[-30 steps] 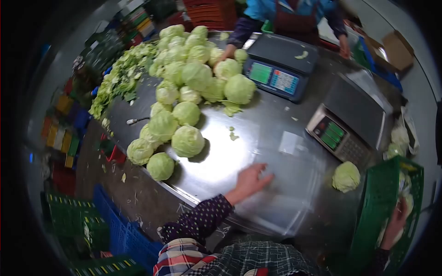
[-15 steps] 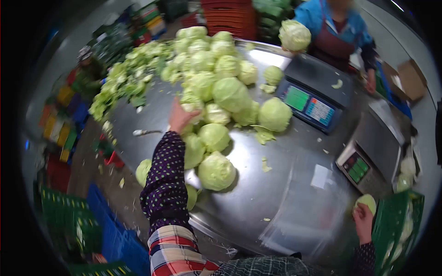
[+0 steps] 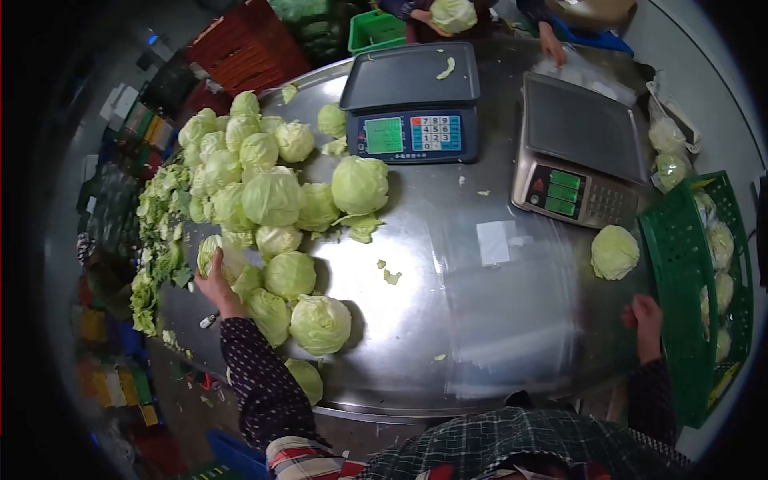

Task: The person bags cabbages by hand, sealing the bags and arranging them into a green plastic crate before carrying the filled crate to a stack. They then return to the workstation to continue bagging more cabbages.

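Observation:
My left hand (image 3: 214,286) is closed around the side of a pale green cabbage (image 3: 210,253) at the left edge of a heap. Its thumb shows on the leaves; the other fingers are partly hidden. Round cabbages (image 3: 274,196) are piled beside it, with a loose one (image 3: 320,325) near the front. On the far right, my right hand (image 3: 645,320) hovers by the crate with its fingers curled and nothing visible in them. A single cabbage (image 3: 614,253) rests on the steel table (image 3: 512,320) just beyond that hand, apart from it.
A dark scale (image 3: 416,136) and a silver scale (image 3: 580,152) stand across the table. At right is a green crate (image 3: 680,264) holding wrapped cabbages. Trimmed leaves (image 3: 156,224) line the left edge. Opposite, a person's hand holds a cabbage (image 3: 453,14); another hand (image 3: 552,44) touches plastic bags.
The view has swung right. My right hand was at a cabbage and is now away from it. My left hand has moved onto a cabbage at the heap's left edge.

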